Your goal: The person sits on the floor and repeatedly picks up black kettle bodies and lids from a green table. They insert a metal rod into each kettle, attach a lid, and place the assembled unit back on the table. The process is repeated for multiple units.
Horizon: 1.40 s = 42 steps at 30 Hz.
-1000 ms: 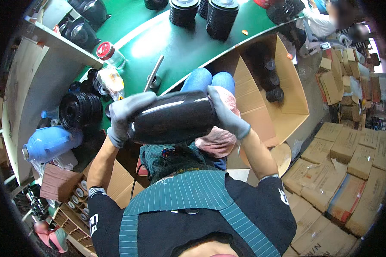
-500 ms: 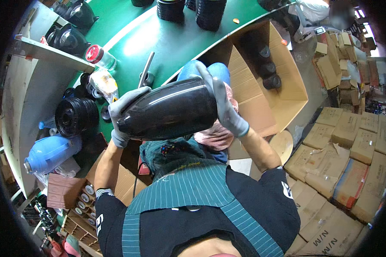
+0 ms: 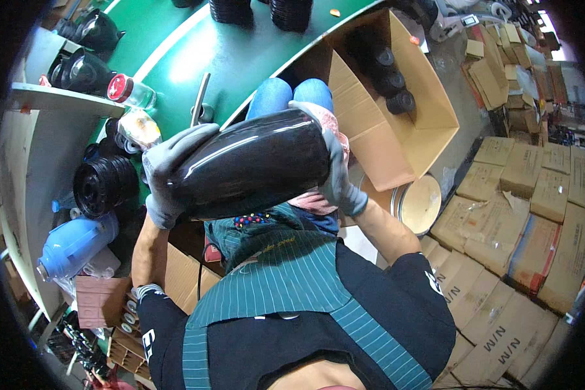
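A glossy black tapered vessel body [image 3: 253, 162] lies sideways above my lap, its wider end to the right. My left hand [image 3: 166, 175], in a grey glove, is closed round the narrower left end. My right hand [image 3: 338, 175], gloved too, grips the wide end, with the fingers partly hidden behind it. A pink cloth [image 3: 325, 201] shows on my lap under and beside that end. Beneath the vessel is my green striped apron [image 3: 273, 279].
A green table [image 3: 175, 65] lies ahead, with a red-lidded jar [image 3: 131, 91] and stacked black parts [image 3: 231, 10]. An open carton [image 3: 429, 136] stands to the right, near stacked boxes [image 3: 533, 201]. At left are black discs [image 3: 104, 184] and a blue jug [image 3: 78, 244].
The vessel is tilted a little more, its right end higher. My right hand has slid lower round the wide end. The surroundings have shifted slightly in view.
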Available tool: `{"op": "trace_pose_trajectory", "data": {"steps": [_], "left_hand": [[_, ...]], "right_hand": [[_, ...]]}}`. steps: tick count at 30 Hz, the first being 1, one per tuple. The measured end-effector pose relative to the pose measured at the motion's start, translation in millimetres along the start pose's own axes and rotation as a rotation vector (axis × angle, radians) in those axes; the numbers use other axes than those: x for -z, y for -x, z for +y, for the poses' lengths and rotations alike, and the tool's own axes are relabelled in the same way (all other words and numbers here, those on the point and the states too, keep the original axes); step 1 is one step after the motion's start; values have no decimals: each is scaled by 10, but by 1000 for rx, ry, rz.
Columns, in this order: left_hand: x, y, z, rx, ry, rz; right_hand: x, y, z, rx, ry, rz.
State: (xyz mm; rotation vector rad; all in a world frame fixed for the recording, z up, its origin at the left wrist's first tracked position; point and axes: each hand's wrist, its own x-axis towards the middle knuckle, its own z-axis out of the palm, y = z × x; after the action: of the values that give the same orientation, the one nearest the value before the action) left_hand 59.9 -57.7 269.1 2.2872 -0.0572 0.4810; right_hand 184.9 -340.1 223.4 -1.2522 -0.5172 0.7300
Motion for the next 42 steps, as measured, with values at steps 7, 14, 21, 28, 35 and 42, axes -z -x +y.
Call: {"op": "trace_pose_trajectory", "data": {"steps": [7,14,21,28,35,42], "left_hand": [[-1035,454,-45,-49,-33,186],[-1159,593,-811,42,-429,145],[-1020,529,-1829,542,-382,233],[-700,-531,-124,319,326,-369],[-813,-520,428,133,-114,-449],[-1265,-310,1241,33,-265,-375]], "right_hand": [[634,-309,-417,-132,-31,-45],[916,-602,64,199,768,-501],[620,-524,533,238,348,-188],[413,-450,467,7,-301,202],[822,-537,616,-63,-391,108],[761,-1080,1308,-48,-770,-318]]}}
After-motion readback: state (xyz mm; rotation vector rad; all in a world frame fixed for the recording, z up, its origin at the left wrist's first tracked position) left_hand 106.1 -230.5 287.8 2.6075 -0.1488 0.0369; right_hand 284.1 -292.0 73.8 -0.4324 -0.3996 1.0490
